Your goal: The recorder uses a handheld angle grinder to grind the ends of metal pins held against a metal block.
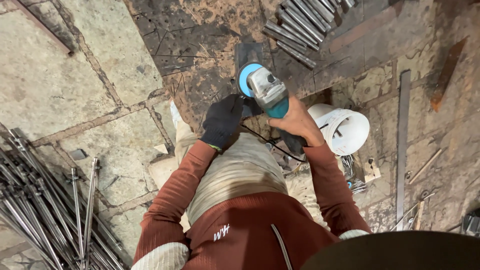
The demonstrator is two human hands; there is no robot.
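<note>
Head view, looking straight down: the person's bare right hand (296, 121) is wrapped closed around the teal body of an angle grinder (268, 91), fingers curled under the housing so only knuckles and back of hand show. The grinder sits just beyond the person's knees at centre frame, its blue disc guard (246, 80) on the left side of the head, over a small dark steel plate (248, 52) lying on a scorched, rusty work surface (195, 45). The left hand (222, 121), in a black glove, is partly closed just left of the grinder head; whether it grips a side handle or only braces against the tool I cannot tell, since the contact is hidden. A black power cord (265, 142) trails back toward the lap. Judgement: the grinder looks rigid, fairly heavy and nose-weighted, with a hard smooth casing; best held two-handed, at the rear body and beside the gear head, clear of the disc. The plate looks stiff, flat and probably sharp-edged. Surroundings: short steel rods (300, 25) stacked far right, a white plastic bucket (345, 129) just right of the right hand, long thin rods (45, 210) bundled near left.
</note>
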